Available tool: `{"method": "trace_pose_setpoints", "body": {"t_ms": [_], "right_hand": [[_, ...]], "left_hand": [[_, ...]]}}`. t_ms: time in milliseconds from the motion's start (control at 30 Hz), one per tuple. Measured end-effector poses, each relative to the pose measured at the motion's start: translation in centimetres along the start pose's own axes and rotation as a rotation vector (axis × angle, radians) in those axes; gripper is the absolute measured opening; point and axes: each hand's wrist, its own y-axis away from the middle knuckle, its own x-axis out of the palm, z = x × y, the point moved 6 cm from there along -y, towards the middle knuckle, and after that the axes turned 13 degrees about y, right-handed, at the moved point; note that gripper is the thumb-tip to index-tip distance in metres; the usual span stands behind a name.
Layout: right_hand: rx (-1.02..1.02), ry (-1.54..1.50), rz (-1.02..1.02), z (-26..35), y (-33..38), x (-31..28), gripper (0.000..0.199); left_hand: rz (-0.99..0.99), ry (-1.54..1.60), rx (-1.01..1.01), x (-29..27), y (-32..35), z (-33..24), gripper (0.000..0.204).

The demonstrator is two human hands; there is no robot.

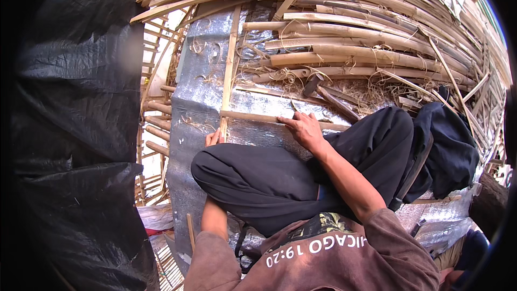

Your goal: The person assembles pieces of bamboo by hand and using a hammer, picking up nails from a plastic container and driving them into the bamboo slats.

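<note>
Bamboo strips fill the centre of the frame: a horizontal bamboo slat [258, 118] lies across a silver foil-faced sheet [202, 91], crossed near its left end by a long upright bamboo slat [230, 59] that runs toward the top of the frame. Right hand [302, 128], centre of the frame, rests palm down on the horizontal slat with fingers spread and extended, pressing rather than gripping; a thin dark blade-like object [294, 106] shows just above the fingertips, and whether the hand holds it cannot be told. Left hand [213, 138], left of centre, is mostly hidden behind the raised knee; its visible fingers [216, 136] touch the lower end of the upright slat where the two slats cross, and whether they close on it cannot be told. Black trousers [269, 178] cover the crossed legs in the lower centre, with a brown printed shirt [323, 258] at the bottom edge. Upper right of the frame holds a stack of long bamboo poles [366, 37] with curled shavings [285, 75] strewn before it. A dark-handled tool [312, 84] lies just below the stack. Black plastic sheeting [75, 129] occupies the left of the frame, and a dark cloth bundle [449, 145] sits at the right
</note>
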Motion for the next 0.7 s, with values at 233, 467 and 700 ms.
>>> {"method": "trace_pose_setpoints", "body": {"t_ms": [233, 467, 700], "right_hand": [[-0.004, 0.0, 0.006, 0.1, 0.0, 0.1, 0.031], [-0.046, 0.034, 0.001, 0.3, -0.4, 0.5, 0.031], [-0.065, 0.042, 0.013, 0.8, -0.4, 0.5, 0.028]], "left_hand": [[-0.02, 0.013, -0.014, 0.2, 0.3, -0.5, 0.038], [-0.092, 0.021, -0.009, 0.0, 0.7, -1.6, 0.038], [-0.207, 0.038, -0.007, -0.2, 1.0, -2.2, 0.037]]}}
